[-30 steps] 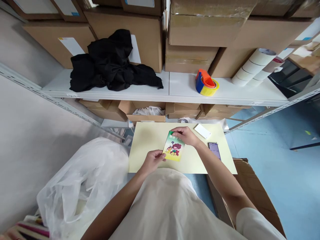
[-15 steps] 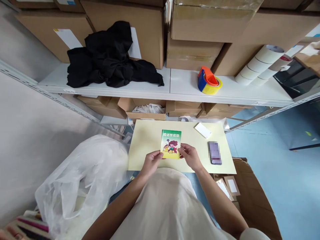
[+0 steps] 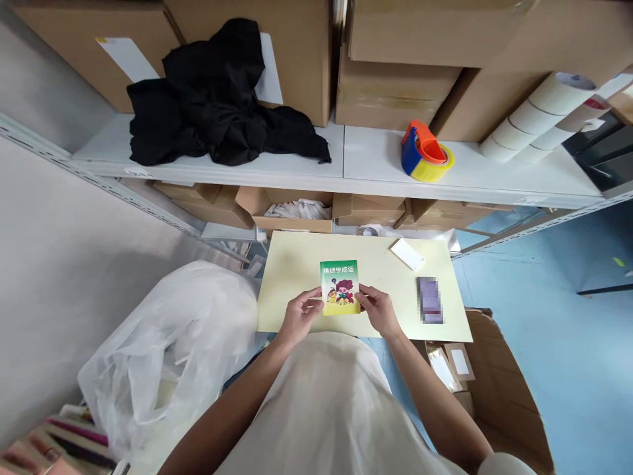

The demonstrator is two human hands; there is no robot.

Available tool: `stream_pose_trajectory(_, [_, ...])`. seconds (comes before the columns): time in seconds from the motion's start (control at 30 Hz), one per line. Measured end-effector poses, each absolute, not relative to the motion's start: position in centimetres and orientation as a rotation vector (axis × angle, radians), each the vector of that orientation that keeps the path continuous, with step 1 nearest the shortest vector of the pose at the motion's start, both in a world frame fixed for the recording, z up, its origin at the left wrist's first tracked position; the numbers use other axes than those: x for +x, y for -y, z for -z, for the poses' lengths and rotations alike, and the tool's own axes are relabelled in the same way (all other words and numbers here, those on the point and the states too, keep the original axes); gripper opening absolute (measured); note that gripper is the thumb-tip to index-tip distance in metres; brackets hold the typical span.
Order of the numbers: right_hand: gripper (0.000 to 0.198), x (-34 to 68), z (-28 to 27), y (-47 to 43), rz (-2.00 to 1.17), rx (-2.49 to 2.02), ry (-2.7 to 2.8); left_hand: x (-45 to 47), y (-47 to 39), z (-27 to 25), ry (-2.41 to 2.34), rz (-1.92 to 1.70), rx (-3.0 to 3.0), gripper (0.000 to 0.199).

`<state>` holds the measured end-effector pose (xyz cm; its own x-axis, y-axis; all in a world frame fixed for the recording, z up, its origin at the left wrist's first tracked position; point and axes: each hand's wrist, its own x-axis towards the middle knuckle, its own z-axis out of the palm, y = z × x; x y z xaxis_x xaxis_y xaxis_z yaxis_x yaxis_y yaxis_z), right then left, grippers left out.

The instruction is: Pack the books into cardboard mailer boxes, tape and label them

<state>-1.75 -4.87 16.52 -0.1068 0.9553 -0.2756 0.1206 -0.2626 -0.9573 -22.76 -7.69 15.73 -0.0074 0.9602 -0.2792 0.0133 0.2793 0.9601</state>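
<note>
A small booklet (image 3: 340,287) with a green-to-yellow cover, white Chinese characters and cartoon figures is held upright in front of my body, over the pale yellow table (image 3: 287,264). My left hand (image 3: 301,315) pinches its lower left edge between thumb and fingers. On the opposite edge, my right hand (image 3: 378,310) grips it the same way. To the right on the tabletop lie a white rectangular card or box (image 3: 407,254) and a phone-like dark object (image 3: 430,300), blurred out by pixels.
Beyond the table stands a metal shelf (image 3: 370,178) with black cloth (image 3: 217,99), a tape dispenser (image 3: 426,153), white tape rolls (image 3: 548,112) and cardboard boxes (image 3: 395,95). A translucent plastic bag (image 3: 173,343) bulges at the left. An open carton (image 3: 504,389) sits at lower right.
The booklet stays between both hands, with its cover tilted slightly differently. Fingers of my left hand have shifted a little at its edge. The camera view has moved slightly.
</note>
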Motion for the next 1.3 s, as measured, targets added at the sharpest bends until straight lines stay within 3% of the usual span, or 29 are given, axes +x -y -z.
stream_pose_trajectory(0.4, [0.036,-9.6,-8.7,0.5,-1.574,-1.551,1.397,-29.3,4.8,-10.1,-1.576,-0.831,0.860,0.047])
stream_pose_trajectory(0.67, [0.024,-19.7,-3.6,-7.6,-1.582,-1.723,1.462,-36.1,-3.6,-3.0,-1.852,-0.693,0.963,0.026])
stream_pose_trajectory(0.87, [0.025,-23.1,0.0,-11.2,-1.546,-1.876,1.454,-39.0,-8.0,0.0,-1.908,-0.626,0.954,0.029])
stream_pose_trajectory(1.3, [0.021,-24.1,0.2,-13.0,-1.420,-1.994,1.569,-39.0,-9.6,1.1,-1.989,-0.547,1.095,0.032])
